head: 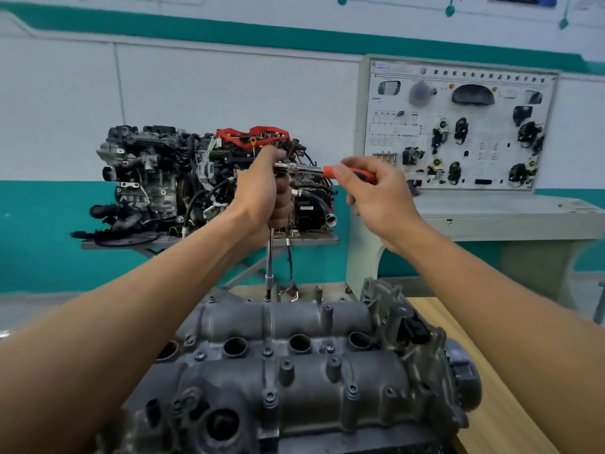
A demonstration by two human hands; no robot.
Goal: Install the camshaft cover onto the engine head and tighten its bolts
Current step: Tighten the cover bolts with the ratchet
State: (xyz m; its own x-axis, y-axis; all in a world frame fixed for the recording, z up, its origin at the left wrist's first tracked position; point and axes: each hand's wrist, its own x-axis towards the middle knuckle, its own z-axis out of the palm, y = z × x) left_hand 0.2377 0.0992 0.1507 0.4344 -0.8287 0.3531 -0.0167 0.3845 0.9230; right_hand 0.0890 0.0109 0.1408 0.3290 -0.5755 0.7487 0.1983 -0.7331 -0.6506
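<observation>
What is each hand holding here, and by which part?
Both hold one ratchet wrench. The left hand grips the top of its extension bar, under the head; the right hand pinches the red handle.

This is an automotive training workshop of the kind found in a vocational school. At centre left, a complete display engine (203, 181) with hoses, wiring and an alternator sits on a metal stand (209, 242). At upper right, a teaching board (458, 126) carries car mirrors, an instrument cluster, motors and a printed wiring diagram above a grey console (491, 221). The wall (196, 77) is white with 2 teal bands. Across the bottom, a grey engine head (294, 371) lies on a wooden bench (504, 427), with a red-handled ratchet (327, 170) above it.
</observation>
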